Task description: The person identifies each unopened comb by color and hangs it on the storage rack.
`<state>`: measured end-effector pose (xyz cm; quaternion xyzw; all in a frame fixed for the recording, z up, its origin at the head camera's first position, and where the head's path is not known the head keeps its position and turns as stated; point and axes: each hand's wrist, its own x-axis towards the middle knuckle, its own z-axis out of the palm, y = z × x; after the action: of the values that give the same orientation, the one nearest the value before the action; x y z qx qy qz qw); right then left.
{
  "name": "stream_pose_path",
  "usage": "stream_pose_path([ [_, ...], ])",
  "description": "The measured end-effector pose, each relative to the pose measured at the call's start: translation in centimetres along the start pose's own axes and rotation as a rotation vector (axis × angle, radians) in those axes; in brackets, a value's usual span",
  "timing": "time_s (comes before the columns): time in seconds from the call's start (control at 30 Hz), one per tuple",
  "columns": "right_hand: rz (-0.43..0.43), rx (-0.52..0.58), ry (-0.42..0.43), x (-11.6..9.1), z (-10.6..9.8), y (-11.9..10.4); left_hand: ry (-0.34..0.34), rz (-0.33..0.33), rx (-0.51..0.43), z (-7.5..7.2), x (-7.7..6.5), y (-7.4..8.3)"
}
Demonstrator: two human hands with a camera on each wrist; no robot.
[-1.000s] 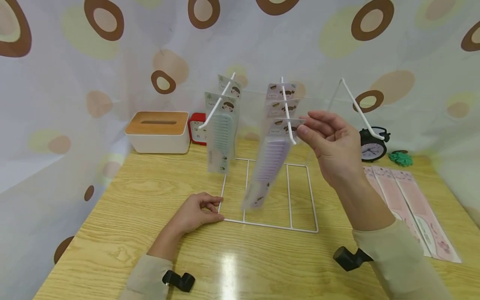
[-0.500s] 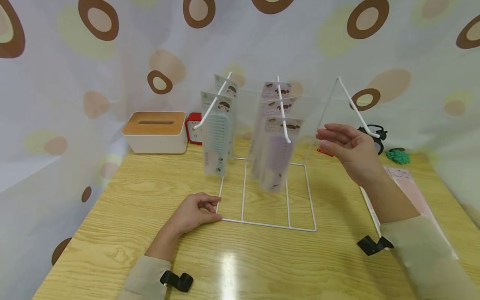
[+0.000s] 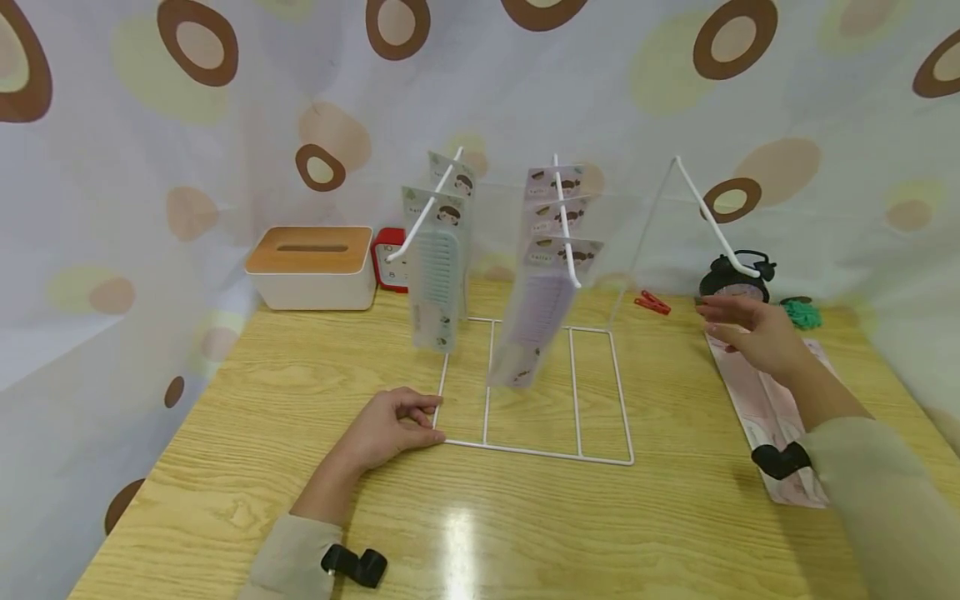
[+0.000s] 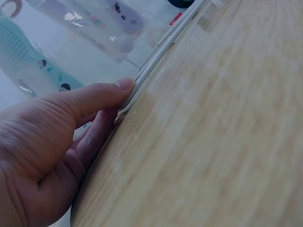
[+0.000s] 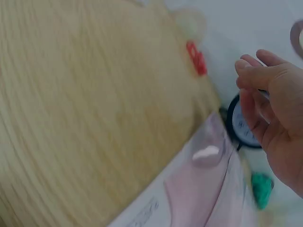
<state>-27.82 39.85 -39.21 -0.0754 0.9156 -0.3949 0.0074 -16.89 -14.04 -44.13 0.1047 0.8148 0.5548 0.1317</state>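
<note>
A white wire display rack (image 3: 536, 452) stands on the table. My left hand (image 3: 390, 429) holds its front left corner, the thumb on the wire and the fingers beside it. Teal combs (image 3: 437, 267) in clear packages hang on its left hook, and purple combs (image 3: 542, 308) on the middle one. The front purple package hangs tilted. No package is on the right hook (image 3: 712, 214). My right hand (image 3: 761, 337) is in the air over pink packages (image 3: 742, 387) lying on the table, fingers loosely bent with nothing visible between them.
A tissue box (image 3: 307, 292) and a red clock (image 3: 388, 260) stand at the back left. Toward the back right are a red clip (image 3: 651, 302), a black alarm clock (image 3: 731, 279) and a green bunched item (image 3: 802, 314). A patterned curtain (image 3: 525, 92) hangs behind.
My right hand has let go of the front purple comb package and moved right, over the pink packages. That package has swung on its hook. My left hand stays on the rack corner.
</note>
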Motion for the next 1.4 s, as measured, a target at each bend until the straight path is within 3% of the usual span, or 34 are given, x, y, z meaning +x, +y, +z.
stream_pose_path([
  [0.13, 0.048, -0.133, -0.049, -0.1, -0.5, 2.7, 0.002, 0.001, -0.004, 0.0, 0.0, 0.0],
  [0.3, 0.066, -0.208, -0.107, -0.1, -1.3, 5.0, 0.004, 0.0, -0.005, 0.1, 0.0, 0.1],
  [0.53, 0.033, -0.356, -0.173, 0.3, -1.1, 4.9, 0.013, 0.0, -0.001, 0.0, 0.0, 0.0],
  [0.67, 0.052, -0.313, -0.122, 0.3, -0.4, 4.1, 0.01, 0.005, -0.002, 0.0, 0.0, 0.0],
  [0.77, 0.034, -0.229, -0.019, 0.1, 0.4, 3.5, 0.011, 0.008, -0.004, 0.0, 0.0, 0.0],
  [0.87, 0.019, -0.069, 0.07, -0.7, 1.1, 2.5, 0.011, 0.007, -0.006, 0.1, 0.0, 0.0],
  [1.0, -0.037, 0.344, 0.165, -2.3, 1.2, -0.4, 0.01, 0.006, -0.004, 0.1, 0.1, 0.2],
  [1.1, -0.193, 0.603, 0.197, -3.6, 0.7, -3.8, 0.016, 0.002, -0.006, 0.1, 0.2, 0.3],
  [1.3, -0.65, 0.845, 0.188, -6.2, -0.6, -11.2, 0.014, 0.002, -0.006, 0.1, 0.1, 0.1],
  [1.4, -0.846, 0.976, 0.128, -7.5, -1.0, -15.1, 0.008, 0.01, -0.007, 0.0, 0.1, 0.1],
])
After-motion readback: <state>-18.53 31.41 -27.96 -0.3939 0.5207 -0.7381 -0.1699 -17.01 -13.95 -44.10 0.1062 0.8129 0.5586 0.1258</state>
